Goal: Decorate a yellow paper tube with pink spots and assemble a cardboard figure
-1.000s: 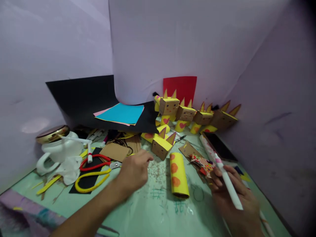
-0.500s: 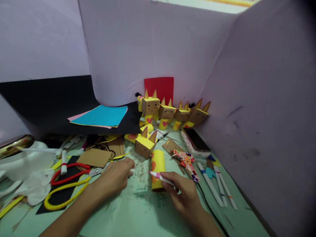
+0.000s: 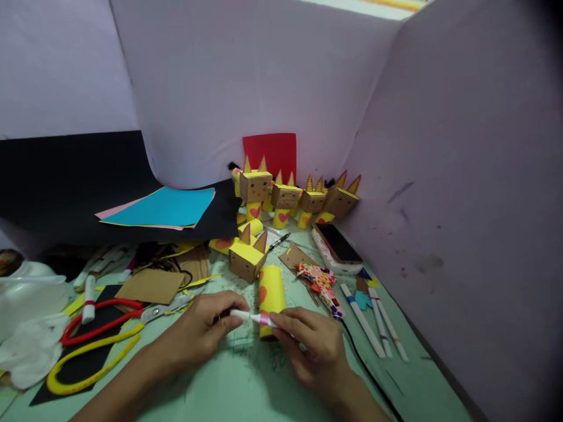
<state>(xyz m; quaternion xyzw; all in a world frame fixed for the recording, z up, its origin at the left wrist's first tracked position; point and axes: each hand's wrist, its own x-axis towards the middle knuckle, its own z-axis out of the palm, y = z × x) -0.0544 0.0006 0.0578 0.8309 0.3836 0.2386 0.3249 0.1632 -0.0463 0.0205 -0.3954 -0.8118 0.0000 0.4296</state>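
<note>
Your left hand (image 3: 200, 328) and right hand (image 3: 314, 346) both pinch the white marker (image 3: 251, 317), held level between them just above the green table (image 3: 229, 392). It crosses the near end of the yellow tube (image 3: 271, 291) (orange spots). Scissors (image 3: 105, 319) lie left.

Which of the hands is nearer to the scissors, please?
Left. The left hand lies just right of the scissors, near the blades; the right hand is farther right, past the yellow roll.

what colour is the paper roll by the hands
Yellow with orange spots, on the paper roll; head view.
</note>
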